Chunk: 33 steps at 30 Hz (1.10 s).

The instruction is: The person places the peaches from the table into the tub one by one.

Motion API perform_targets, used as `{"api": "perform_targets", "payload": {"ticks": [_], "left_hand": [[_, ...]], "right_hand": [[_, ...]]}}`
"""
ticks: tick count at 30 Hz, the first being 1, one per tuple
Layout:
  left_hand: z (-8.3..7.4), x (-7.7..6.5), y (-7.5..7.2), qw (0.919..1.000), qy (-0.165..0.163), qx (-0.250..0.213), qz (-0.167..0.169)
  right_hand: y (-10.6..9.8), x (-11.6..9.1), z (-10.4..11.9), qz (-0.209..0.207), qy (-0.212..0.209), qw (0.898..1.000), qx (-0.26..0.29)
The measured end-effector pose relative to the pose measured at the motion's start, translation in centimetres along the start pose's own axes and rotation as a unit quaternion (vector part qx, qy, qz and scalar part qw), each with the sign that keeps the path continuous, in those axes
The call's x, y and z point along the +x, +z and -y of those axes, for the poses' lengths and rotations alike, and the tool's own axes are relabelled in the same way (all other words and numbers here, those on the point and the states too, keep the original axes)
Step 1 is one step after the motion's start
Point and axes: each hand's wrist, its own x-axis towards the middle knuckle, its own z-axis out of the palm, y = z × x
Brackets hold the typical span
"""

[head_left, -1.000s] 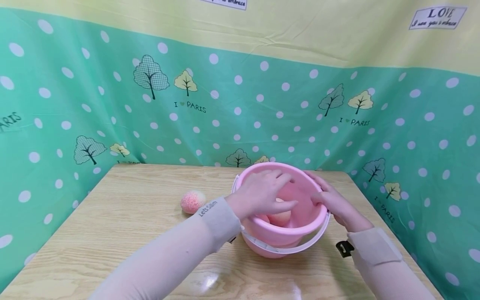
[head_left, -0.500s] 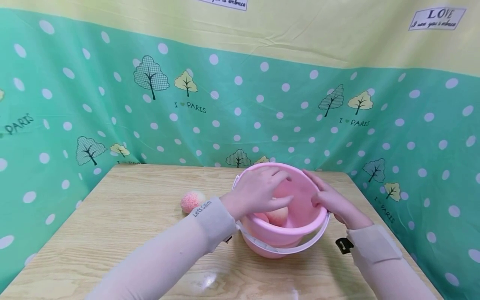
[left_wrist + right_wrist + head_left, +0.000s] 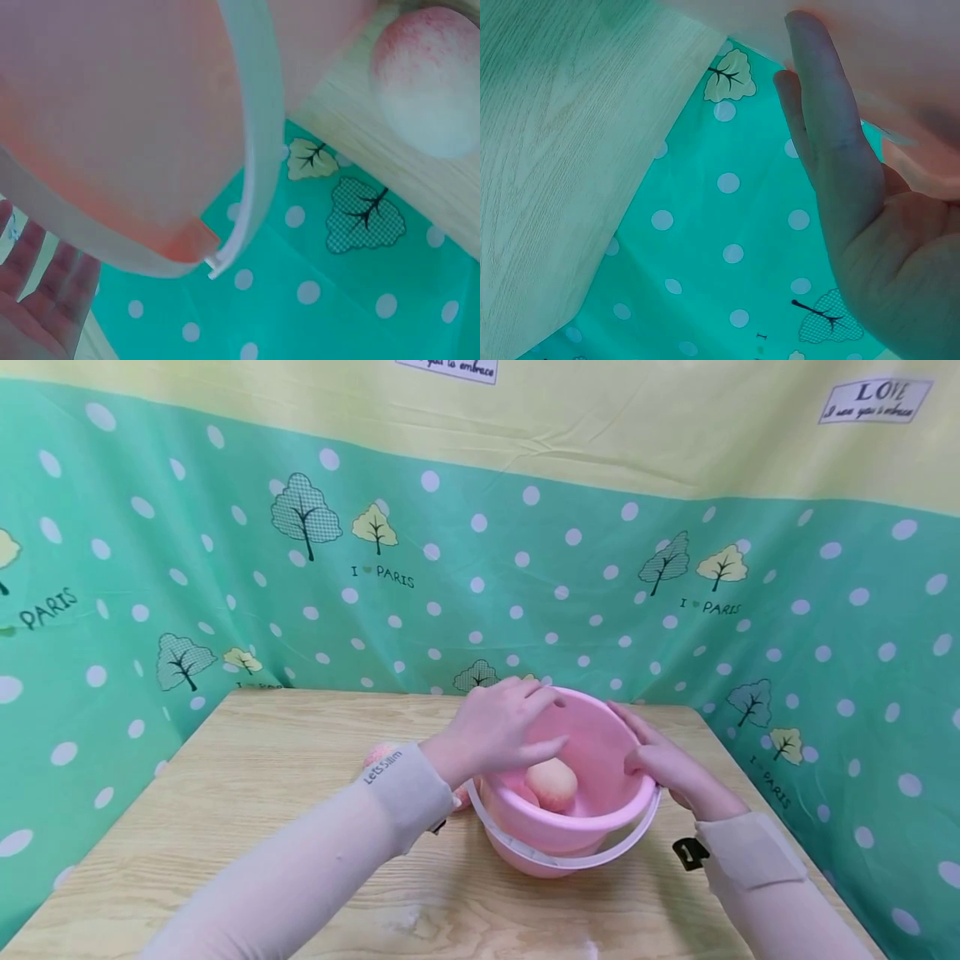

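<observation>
A pink bucket (image 3: 596, 760) stands on the table, its white handle (image 3: 525, 852) lowered at the front. My right hand (image 3: 663, 768) holds its right rim, thumb inside and fingers along the outer wall; in the right wrist view those fingers (image 3: 821, 90) lie against the pink side. My left hand (image 3: 498, 727) is above the left rim with nothing in it, fingers spread and loosely bent. Inside the bucket lies a pale pink peach (image 3: 551, 783), with another pink one partly hidden at its left. Outside, a speckled peach (image 3: 381, 752) sits on the table, partly behind my left wrist.
Another pink speckled thing (image 3: 463, 797) shows between my left wrist and the bucket. The wooden table (image 3: 285, 760) meets a green dotted curtain (image 3: 420, 635) at the back and both sides.
My left hand has moved left, from over the bucket's opening to its left rim, uncovering more of the peach inside. The right hand keeps its hold, and the bucket stays put.
</observation>
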Motion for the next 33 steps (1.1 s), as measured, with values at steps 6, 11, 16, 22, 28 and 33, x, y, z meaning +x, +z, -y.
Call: {"api": "perform_targets", "payload": {"ticks": [6, 11, 16, 22, 28, 33], "left_hand": [[0.8, -0.5, -0.4, 0.9998, -0.013, 0.009, 0.016], [1.5, -1.0, -0.8, 0.9994, -0.022, 0.017, 0.022], [2.0, -1.4, -1.2, 0.9993, -0.029, 0.018, 0.016], [2.6, -1.8, -1.5, 0.9994, -0.028, 0.017, 0.007], [3.4, -2.3, -1.7, 0.9984, -0.050, 0.020, 0.016], [4.2, -2.9, -1.7, 0.9978, -0.058, 0.027, 0.012]], "right_hand": [[0.0, -0.1, 0.0, 0.000, 0.000, 1.000, 0.005], [0.2, -0.1, -0.3, 0.004, -0.003, 1.000, 0.012], [0.2, -0.1, -0.4, 0.001, -0.011, 1.000, 0.006], [0.1, -0.1, -0.3, -0.002, -0.012, 1.000, 0.002], [0.1, -0.2, -0.2, -0.004, -0.007, 1.000, 0.001], [0.1, -0.2, -0.1, -0.004, -0.007, 1.000, 0.001]]}}
